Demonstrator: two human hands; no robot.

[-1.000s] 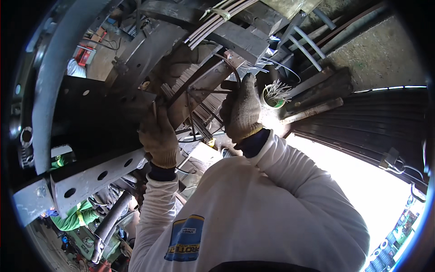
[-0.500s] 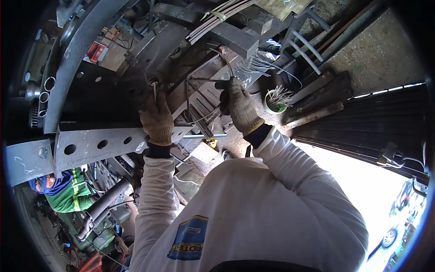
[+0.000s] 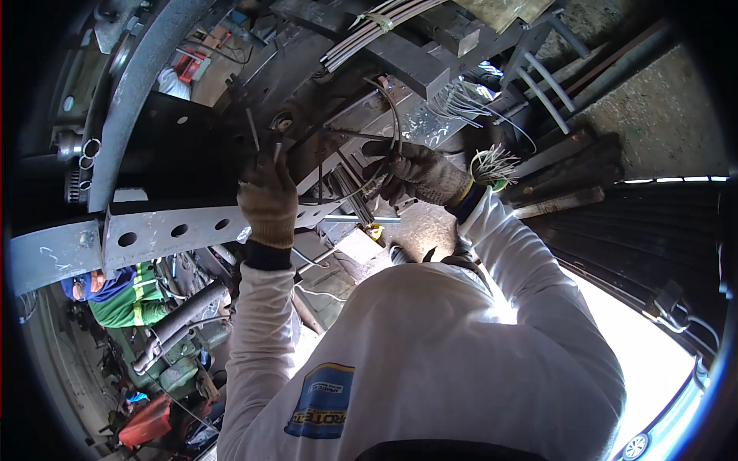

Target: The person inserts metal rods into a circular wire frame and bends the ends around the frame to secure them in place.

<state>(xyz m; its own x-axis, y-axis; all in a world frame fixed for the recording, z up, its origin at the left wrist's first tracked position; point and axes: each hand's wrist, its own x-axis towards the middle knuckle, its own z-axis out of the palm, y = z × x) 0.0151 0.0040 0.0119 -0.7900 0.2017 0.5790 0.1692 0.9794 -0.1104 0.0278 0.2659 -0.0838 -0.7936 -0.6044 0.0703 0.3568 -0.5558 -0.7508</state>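
Both gloved hands are raised to the underside of a dark metal chassis. My left hand (image 3: pixel 267 201) is closed around thin metal rods (image 3: pixel 254 131) that stick up toward a black plate (image 3: pixel 184 154). My right hand (image 3: pixel 421 173) grips a dark curved cable (image 3: pixel 396 115) that loops up to the frame. Thin wires (image 3: pixel 350 188) run between the two hands. A bundle of loose white wire ends (image 3: pixel 492 165) hangs just right of my right wrist.
A grey perforated steel bar (image 3: pixel 169 230) crosses under my left hand. A strapped bundle of pale cables (image 3: pixel 384 23) runs overhead. A person in a green reflective vest (image 3: pixel 127 296) crouches at lower left near machine parts. Bright daylight shows at lower right.
The view has tilted, so the perforated bar sits higher in the picture. My left hand has risen to the rods. My right hand has shifted slightly right along the curved cable.
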